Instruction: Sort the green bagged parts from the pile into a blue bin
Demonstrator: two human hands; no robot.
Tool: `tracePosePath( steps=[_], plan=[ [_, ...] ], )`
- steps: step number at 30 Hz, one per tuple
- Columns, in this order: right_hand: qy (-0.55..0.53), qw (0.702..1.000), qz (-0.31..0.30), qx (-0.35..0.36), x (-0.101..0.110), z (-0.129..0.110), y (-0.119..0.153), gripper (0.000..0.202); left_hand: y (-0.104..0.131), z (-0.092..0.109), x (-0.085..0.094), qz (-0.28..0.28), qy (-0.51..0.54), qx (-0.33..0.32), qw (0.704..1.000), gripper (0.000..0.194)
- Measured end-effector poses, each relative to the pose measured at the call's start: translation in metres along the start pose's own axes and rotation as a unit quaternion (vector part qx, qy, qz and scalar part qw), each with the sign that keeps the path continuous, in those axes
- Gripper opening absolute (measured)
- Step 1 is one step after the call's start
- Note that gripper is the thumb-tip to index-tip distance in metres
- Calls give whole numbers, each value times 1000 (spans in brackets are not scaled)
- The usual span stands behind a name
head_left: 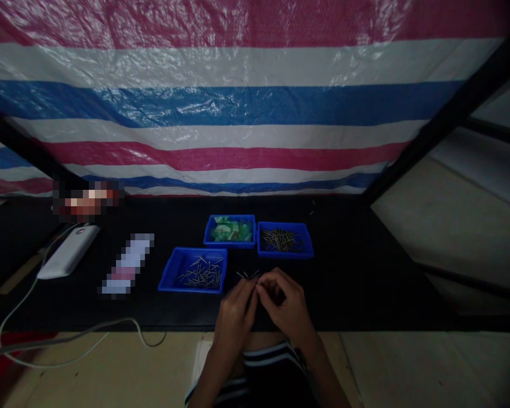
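Forearms (pixel 221 360): nearest, over dark striped clothing (pixel 268 356) at the tabletop (pixel 365 294) edge.
Left hand (pixel 236 309): fingers bent inward, tips nearly together, meeting the right's.
Right hand (pixel 289 301): thumb and forefinger curled into a near-closed ring; cannot tell whether either grips anything.
Loose metal pins (pixel 247 275): just beyond the fingertips, held or lying unclear.
Blue trays (pixel 170 273): silvery pins (pixel 203 277) left, brassy pins (pixel 280 241) right, green packets (pixel 232 231) behind; grouped probably for easy reach, kinds kept apart.
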State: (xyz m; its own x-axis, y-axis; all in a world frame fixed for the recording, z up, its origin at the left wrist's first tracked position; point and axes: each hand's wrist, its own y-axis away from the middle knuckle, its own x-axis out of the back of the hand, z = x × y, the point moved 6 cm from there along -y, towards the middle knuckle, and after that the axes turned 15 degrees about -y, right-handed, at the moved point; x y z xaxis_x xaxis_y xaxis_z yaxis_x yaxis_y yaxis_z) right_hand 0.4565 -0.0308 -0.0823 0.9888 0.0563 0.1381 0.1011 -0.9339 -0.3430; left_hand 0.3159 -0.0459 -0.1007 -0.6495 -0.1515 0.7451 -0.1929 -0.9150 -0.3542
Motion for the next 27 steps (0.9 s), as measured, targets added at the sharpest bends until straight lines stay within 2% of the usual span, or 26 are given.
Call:
tracePosePath(
  steps=[4, 15, 27],
  plan=[
    [-42, 998, -33, -20, -2, 1, -3, 15, -1, 0, 2, -4, 22, 16, 1000, 30],
    [-76, 996, -30, -28, 1, 3, -3, 8, -3, -2, 0, -24, 47, 32, 998, 27],
    [-82, 996, -31, -24, 1, 2, -2, 11, -3, -7, -1, -39, 55, 66, 996, 23]
  ],
)
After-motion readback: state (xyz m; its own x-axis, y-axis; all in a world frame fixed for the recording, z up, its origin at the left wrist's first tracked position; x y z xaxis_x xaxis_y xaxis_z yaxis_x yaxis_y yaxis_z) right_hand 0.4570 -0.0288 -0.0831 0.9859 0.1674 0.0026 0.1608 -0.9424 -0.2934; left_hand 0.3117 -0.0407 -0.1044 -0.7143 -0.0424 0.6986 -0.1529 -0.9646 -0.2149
